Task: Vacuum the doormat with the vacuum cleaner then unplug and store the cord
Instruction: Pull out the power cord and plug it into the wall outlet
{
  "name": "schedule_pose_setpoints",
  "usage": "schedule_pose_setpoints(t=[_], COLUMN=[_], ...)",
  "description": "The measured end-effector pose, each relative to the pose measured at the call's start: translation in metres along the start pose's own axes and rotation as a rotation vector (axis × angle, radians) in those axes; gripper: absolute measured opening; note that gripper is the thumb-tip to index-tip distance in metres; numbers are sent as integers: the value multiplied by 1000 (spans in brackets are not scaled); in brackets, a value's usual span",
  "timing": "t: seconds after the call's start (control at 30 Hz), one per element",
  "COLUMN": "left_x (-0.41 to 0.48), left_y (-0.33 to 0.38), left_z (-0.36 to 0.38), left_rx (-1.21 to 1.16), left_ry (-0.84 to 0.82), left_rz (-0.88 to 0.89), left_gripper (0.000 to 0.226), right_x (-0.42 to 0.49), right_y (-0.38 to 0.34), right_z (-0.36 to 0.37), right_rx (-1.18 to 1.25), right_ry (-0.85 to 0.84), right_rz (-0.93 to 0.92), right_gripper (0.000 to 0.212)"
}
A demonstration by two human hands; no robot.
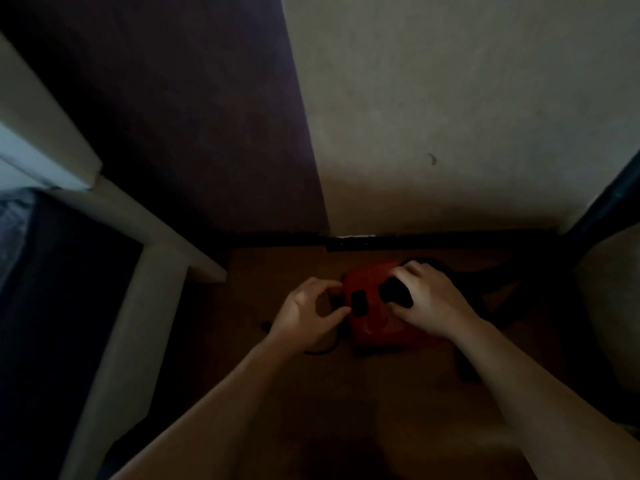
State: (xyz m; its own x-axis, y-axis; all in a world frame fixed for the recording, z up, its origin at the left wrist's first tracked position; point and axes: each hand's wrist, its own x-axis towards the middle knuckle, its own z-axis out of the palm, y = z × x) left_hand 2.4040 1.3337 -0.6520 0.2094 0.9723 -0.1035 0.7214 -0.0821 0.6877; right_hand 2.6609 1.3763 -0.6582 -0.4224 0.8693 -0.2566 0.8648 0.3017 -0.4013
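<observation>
A pale plastered wall [467, 98] fills the upper right, and it carries a small dark curved mark [432, 159] on its lower part. To the left of that wall, touching it along a slanted edge, is a dark maroon panel [207, 116]; farther left stand white frame pieces [138, 323], and what they belong to is unclear in the dim light. At the foot of the wall runs a black skirting board [450, 239] with brown floor [363, 410] in front of it, and at the wall's right edge are a dark slanted bar [609, 195] and a pale rounded shape [609, 306].
</observation>
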Motion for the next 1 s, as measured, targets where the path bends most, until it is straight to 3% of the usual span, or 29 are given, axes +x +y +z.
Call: schedule_pose_setpoints(t=[0.23, 0.57, 0.8, 0.9, 1.0], left_x=[3, -18, 6, 28, 45], left_y=[-60, -78, -82, -93, -104], left_z=[22, 37, 25, 37, 53], left_rx=[-28, -93, -40, 195, 369], left_ry=[74, -21, 16, 15, -91], left_rz=[-12, -56, 61, 247, 407], left_gripper=[42, 41, 42, 44, 44], right_x=[30, -9, 2, 21, 33], right_y=[-11, -31, -30, -20, -1], right_z=[3, -27, -43, -40, -25], right_rx=[-181, -132, -399, -321, -165], right_ry=[-17, 82, -93, -120, -96], right_rz=[-154, -55, -165, -156, -128], right_gripper=[55, 47, 57, 56, 53])
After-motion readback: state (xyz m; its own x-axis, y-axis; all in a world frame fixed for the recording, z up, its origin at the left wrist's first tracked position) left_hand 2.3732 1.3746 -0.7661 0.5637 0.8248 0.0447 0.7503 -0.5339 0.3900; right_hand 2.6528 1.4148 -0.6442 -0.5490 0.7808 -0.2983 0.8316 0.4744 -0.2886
